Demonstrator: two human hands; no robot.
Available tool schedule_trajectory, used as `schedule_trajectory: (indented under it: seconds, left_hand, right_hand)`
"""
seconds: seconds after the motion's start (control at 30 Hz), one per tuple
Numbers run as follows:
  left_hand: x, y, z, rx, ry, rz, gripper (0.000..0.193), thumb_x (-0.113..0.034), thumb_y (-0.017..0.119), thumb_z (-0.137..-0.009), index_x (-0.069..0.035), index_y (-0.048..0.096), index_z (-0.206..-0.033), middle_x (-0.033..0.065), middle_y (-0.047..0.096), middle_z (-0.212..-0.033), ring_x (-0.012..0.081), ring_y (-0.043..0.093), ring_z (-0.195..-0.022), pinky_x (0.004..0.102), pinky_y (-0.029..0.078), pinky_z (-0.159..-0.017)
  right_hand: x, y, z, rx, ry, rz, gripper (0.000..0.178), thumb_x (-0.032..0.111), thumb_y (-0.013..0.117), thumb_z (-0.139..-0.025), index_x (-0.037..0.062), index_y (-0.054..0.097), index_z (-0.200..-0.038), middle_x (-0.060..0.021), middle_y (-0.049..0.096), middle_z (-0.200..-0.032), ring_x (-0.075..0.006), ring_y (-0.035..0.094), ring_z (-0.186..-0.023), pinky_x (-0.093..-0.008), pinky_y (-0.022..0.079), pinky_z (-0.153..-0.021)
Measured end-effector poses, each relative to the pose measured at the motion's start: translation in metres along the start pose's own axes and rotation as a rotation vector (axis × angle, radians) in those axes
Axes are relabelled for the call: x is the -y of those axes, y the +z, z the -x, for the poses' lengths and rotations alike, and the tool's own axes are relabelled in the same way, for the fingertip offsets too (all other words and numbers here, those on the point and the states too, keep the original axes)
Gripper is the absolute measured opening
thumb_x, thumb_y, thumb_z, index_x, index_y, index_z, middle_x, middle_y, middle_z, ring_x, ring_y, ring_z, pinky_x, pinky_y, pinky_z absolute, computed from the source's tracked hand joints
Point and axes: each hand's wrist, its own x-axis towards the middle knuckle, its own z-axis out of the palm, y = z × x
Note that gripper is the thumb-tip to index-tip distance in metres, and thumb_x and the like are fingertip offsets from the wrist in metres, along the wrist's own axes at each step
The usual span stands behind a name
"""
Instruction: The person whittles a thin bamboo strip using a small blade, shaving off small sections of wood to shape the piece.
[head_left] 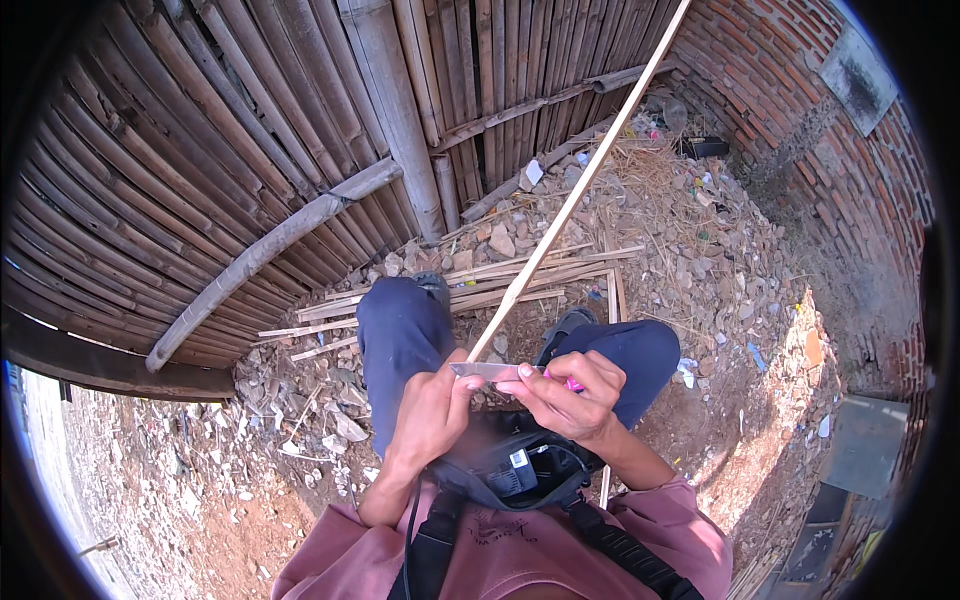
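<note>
- Left hand (432, 410): fingers clenched around the near end of a long, thin bamboo strip (575, 195), pale and smooth, which runs straight up and to the right to the top edge of the view.
- Right hand (572, 393): fingers grasping a knife (488, 372) by a pink handle that barely shows under the palm; the flat grey metal blade points left and lies across the strip's lower end, touching it just by the left thumb.
- Both hands are held close together above the knees, over dark blue trousers (400, 335).
- A black pouch (520, 465) with a curved strap hangs at the chest, over a dusty pink shirt (520, 555).
- Ground (760, 420): dry reddish earth, strewn with rough stones, rubble and straw.
- More split strips (540, 272) lie flat in a loose pile just beyond the feet.
- Fence (200, 150): weathered round bamboo poles set upright, with a thick grey pole slanted across them.
- Brick wall (790, 90): coarse red bricks, at the upper right.
</note>
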Motion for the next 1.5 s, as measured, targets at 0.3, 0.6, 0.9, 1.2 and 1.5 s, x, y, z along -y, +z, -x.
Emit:
schedule_trajectory:
  seconds: [0.3, 0.6, 0.9, 1.2, 1.5]
  left_hand:
    - [-0.010, 0.002, -0.008, -0.031, -0.059, -0.070, 0.029, -0.029, 0.053, -0.111, -0.004, 0.065, -0.106, 0.0206, 0.064, -0.068, 0.0469, 0.068, -0.071, 0.0518, 0.049, -0.061]
    - [-0.014, 0.001, -0.007, -0.004, -0.072, -0.026, 0.029, -0.031, 0.054, -0.111, -0.004, 0.064, -0.109, 0.0191, 0.063, -0.067, 0.0464, 0.067, -0.069, 0.0509, 0.048, -0.060]
    - [-0.013, 0.003, -0.009, -0.056, -0.060, -0.142, 0.029, -0.032, 0.059, -0.109, -0.005, 0.069, -0.103, 0.0162, 0.063, -0.061, 0.0435, 0.067, -0.063, 0.0506, 0.049, -0.058]
    - [-0.021, 0.002, -0.009, -0.032, -0.096, -0.084, 0.029, -0.032, 0.058, -0.109, -0.005, 0.068, -0.106, 0.0185, 0.065, -0.065, 0.0448, 0.068, -0.066, 0.0511, 0.050, -0.059]
    - [-0.018, 0.002, -0.006, -0.015, -0.115, -0.036, 0.032, -0.032, 0.055, -0.111, -0.001, 0.064, -0.106, 0.0230, 0.058, -0.066, 0.0503, 0.060, -0.069, 0.0516, 0.045, -0.059]
  right_hand:
    - [-0.005, 0.007, 0.002, -0.026, 0.017, 0.032, 0.030, 0.024, 0.099, -0.066, 0.0134, 0.083, -0.090, 0.0040, 0.056, -0.068, -0.0108, 0.048, -0.052, -0.0263, 0.035, -0.048]
    - [-0.012, 0.008, 0.001, -0.056, 0.032, -0.006, 0.026, 0.023, 0.098, -0.068, 0.0141, 0.082, -0.087, 0.0070, 0.054, -0.067, -0.0087, 0.044, -0.049, -0.0267, 0.031, -0.045]
    - [-0.010, 0.007, 0.001, -0.055, 0.046, 0.007, 0.027, 0.020, 0.099, -0.065, 0.0126, 0.083, -0.085, 0.0039, 0.055, -0.066, -0.0108, 0.049, -0.052, -0.0258, 0.035, -0.047]
    - [-0.017, 0.008, -0.001, -0.085, -0.016, 0.065, 0.026, 0.018, 0.099, -0.067, 0.0118, 0.082, -0.084, 0.0034, 0.055, -0.066, -0.0113, 0.050, -0.052, -0.0267, 0.035, -0.047]
    - [-0.036, 0.006, -0.018, -0.125, -0.009, 0.111, 0.023, 0.015, 0.099, -0.068, 0.0090, 0.080, -0.081, 0.0014, 0.055, -0.066, -0.0132, 0.051, -0.051, -0.0291, 0.037, -0.047]
